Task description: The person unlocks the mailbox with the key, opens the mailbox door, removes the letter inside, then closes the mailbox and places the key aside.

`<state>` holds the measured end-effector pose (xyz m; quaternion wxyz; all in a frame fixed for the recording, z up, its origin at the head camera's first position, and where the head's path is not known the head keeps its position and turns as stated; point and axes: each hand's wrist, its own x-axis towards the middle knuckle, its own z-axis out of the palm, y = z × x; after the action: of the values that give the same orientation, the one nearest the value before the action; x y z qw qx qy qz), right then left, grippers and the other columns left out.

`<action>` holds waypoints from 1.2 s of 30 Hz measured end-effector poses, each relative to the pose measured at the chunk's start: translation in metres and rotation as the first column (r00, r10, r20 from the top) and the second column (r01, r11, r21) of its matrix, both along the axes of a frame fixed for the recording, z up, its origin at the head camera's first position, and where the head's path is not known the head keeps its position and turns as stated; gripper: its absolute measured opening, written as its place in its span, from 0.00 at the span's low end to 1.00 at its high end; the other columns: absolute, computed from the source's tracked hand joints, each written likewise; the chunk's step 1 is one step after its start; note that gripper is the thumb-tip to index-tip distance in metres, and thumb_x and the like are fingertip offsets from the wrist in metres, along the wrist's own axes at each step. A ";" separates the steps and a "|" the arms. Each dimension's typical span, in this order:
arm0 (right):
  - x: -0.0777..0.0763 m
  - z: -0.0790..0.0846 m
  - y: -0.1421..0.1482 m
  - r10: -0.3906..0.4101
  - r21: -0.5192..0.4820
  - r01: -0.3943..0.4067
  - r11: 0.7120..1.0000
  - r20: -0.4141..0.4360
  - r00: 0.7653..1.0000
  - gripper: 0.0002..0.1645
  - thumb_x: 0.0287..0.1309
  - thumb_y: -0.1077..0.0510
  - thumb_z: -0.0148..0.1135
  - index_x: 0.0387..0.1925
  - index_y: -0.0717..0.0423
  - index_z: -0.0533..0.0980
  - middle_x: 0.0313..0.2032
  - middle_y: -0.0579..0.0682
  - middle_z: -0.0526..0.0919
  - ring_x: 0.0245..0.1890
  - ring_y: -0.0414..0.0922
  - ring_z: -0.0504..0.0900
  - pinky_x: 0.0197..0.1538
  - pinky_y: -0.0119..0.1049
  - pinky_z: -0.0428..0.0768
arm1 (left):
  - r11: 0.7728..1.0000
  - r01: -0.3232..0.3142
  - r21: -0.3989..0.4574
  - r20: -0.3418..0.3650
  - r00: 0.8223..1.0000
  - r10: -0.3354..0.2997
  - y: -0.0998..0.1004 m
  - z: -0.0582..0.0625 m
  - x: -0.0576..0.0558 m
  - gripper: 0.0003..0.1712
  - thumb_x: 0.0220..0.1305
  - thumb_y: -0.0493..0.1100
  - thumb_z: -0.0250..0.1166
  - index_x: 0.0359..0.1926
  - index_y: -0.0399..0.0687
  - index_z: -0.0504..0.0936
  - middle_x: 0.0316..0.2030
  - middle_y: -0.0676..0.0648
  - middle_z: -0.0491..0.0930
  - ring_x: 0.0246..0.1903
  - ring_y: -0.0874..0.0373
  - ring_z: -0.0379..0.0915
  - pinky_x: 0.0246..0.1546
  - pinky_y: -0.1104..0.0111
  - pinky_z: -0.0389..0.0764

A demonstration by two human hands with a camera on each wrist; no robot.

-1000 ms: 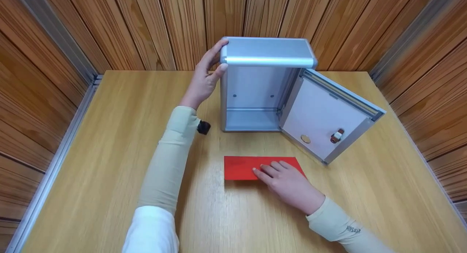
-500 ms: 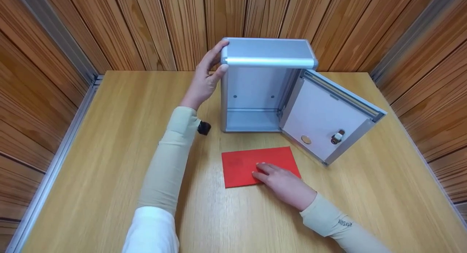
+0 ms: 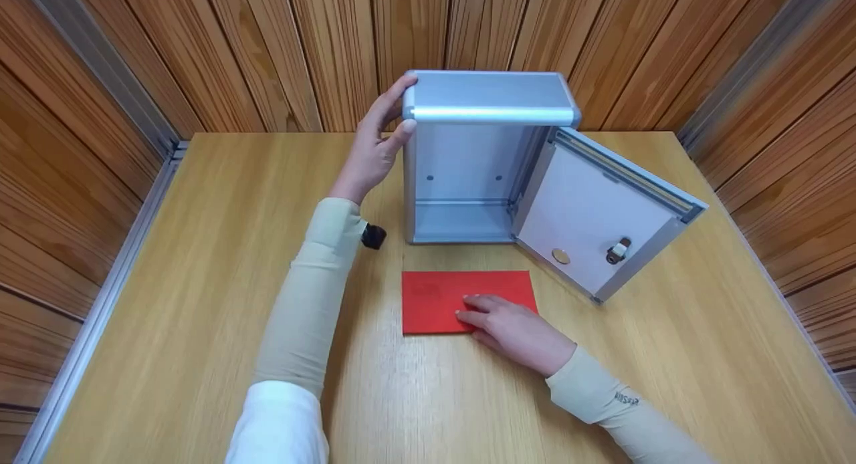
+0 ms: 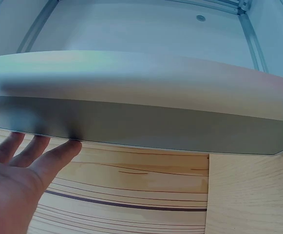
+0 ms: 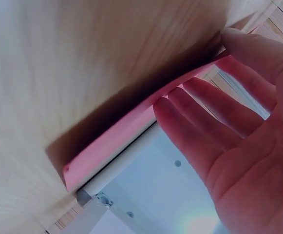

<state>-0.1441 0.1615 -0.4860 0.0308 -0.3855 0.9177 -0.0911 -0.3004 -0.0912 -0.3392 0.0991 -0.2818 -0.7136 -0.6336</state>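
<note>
A silver metal box [image 3: 491, 96] stands upright at the back of the table, its hinged door [image 3: 602, 203] swung out to the right. My left hand [image 3: 371, 143] grips the box's upper left corner, thumb at the front edge and fingers reaching round behind. Those fingers [image 4: 53, 153] show along the side wall in the left wrist view. In front of the box a red envelope [image 3: 435, 297] lies lengthwise. My right hand [image 3: 518, 333] rests on its right part with fairly straight fingers. The right wrist view has the fingertips on the red envelope [image 5: 112, 134], thumb apart near its end.
The door carries a cam lock [image 3: 618, 251] and a small round disc [image 3: 560, 256] on its inner face. The box interior [image 3: 461, 220] faces me. Wood-panelled walls [image 3: 348, 49] enclose the wooden table [image 3: 221, 250] at the back and sides.
The red envelope has come down flatter, turned straight and shifted slightly left, and my right hand has moved left with it. My left hand and the box have stayed put.
</note>
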 end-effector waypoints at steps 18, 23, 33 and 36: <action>-0.007 0.002 0.001 -0.006 -0.034 0.009 0.999 0.093 0.996 0.28 0.48 0.50 0.65 0.54 0.42 0.72 0.58 0.48 0.66 0.56 0.46 0.64 0.53 0.44 0.68 | 1.000 0.011 0.005 -0.012 1.000 -0.011 -0.001 -0.001 -0.002 0.31 0.61 0.47 0.55 0.65 0.58 0.58 0.60 0.57 0.59 0.56 0.59 0.59 0.50 0.62 0.67; -0.008 0.000 0.002 0.010 -0.053 -0.007 0.999 0.054 0.998 0.26 0.48 0.51 0.65 0.53 0.44 0.73 0.56 0.49 0.68 0.55 0.46 0.66 0.52 0.42 0.69 | 1.000 0.017 0.017 -0.019 1.000 -0.016 0.000 -0.001 -0.002 0.31 0.61 0.46 0.56 0.65 0.56 0.58 0.60 0.57 0.59 0.56 0.59 0.59 0.50 0.62 0.67; 0.001 0.006 0.010 0.025 -0.067 -0.027 0.997 -0.032 0.999 0.20 0.49 0.54 0.64 0.47 0.46 0.77 0.53 0.48 0.71 0.53 0.44 0.68 0.54 0.42 0.68 | 1.000 0.013 0.014 0.000 1.000 -0.013 -0.001 -0.003 -0.003 0.30 0.62 0.42 0.55 0.65 0.57 0.58 0.60 0.57 0.59 0.56 0.58 0.59 0.49 0.62 0.68; 0.005 0.017 0.018 0.009 -0.105 -0.015 0.994 -0.056 0.998 0.18 0.49 0.55 0.64 0.46 0.47 0.77 0.52 0.47 0.72 0.53 0.45 0.68 0.54 0.43 0.68 | 1.000 0.014 0.007 -0.005 1.000 -0.014 0.000 -0.002 -0.003 0.30 0.62 0.41 0.55 0.65 0.58 0.58 0.60 0.57 0.59 0.56 0.58 0.59 0.49 0.62 0.68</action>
<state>-0.1391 0.1793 -0.4694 -0.0146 -0.3944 0.9098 -0.1284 -0.3036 -0.0917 -0.3412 0.0975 -0.2881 -0.7090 -0.6362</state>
